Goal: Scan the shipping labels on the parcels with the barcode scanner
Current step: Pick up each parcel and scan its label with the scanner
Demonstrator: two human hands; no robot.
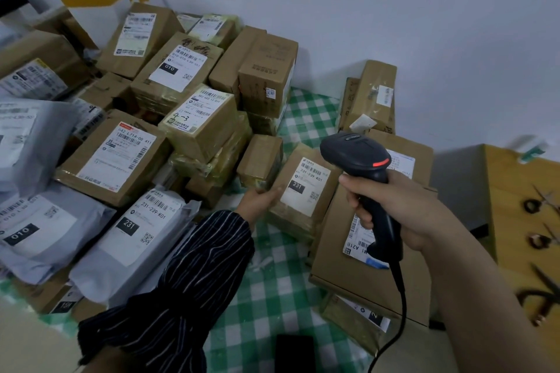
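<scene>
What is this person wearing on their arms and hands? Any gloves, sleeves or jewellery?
No gloves: both hands are bare. The left hand comes out of a loose, dark sleeve with thin white stripes, gathered at the cuff. The right hand and forearm show no sleeve as far as the picture's edge. No watch, ring or bracelet shows on either.

The barcode scanner (pixel 356 154) is matt black plastic with a smooth shell. The parcel (pixel 288 218) beside it is brown cardboard under glossy, wrinkled clear tape. Its shipping label (pixel 306 188) is smooth white paper. The mailer bags (pixel 91 275) are grey plastic film, softly shiny. The surface (pixel 272 297) is covered in matt green-checked cloth. The sleeve (pixel 188 281) is striped cloth.
</scene>
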